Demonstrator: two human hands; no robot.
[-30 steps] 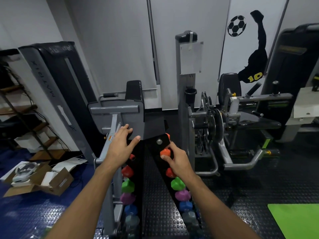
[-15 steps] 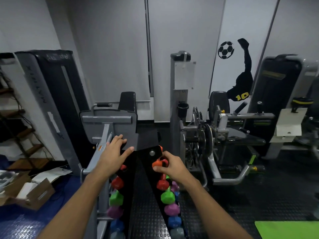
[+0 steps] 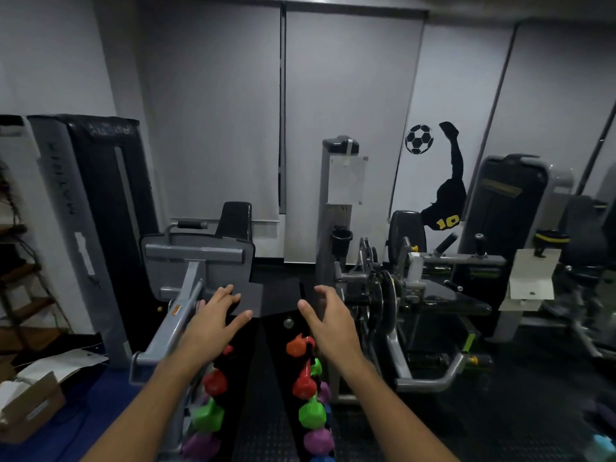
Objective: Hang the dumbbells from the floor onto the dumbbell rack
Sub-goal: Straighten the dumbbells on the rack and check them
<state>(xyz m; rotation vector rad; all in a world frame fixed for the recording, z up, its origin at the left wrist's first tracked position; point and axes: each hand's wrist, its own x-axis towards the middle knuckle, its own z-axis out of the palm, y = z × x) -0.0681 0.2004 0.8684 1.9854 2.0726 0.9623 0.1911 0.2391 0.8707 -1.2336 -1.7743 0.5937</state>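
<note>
Both forearms come up from the bottom edge of the frame, and between them is the dumbbell rack [image 3: 266, 378], a black upright thing with two slanted rails running toward the lower middle. It's already loaded on both sides: on the right rail, bottom to top, a purple dumbbell [image 3: 318, 440], a green dumbbell [image 3: 311, 414], a red dumbbell [image 3: 304, 385] and an orange dumbbell [image 3: 298, 345] at the top. The left rail shows the same colours, partly hidden behind the left arm.

The left hand [image 3: 213, 320] is just left of centre with fingers spread and relaxed, holding nothing; can't tell if the fingertips actually touch the dark top plate of the rack or just hover over it. The right hand [image 3: 328, 323] is just right of centre, fingers loosely apart and a bit curved, also holding nothing, sitting right above the orange dumbbell without gripping it.

Lower left corner has a cardboard box [image 3: 31, 406] on a blue floor mat [image 3: 83, 425]. Past the hands, a grey weight machine [image 3: 196, 261] on the left and another machine with weight plates [image 3: 383, 295] on the right. Far back, white blinds [image 3: 346, 111] across the wall, and a football player decal [image 3: 446, 181] with a 10 on it in the upper right.
</note>
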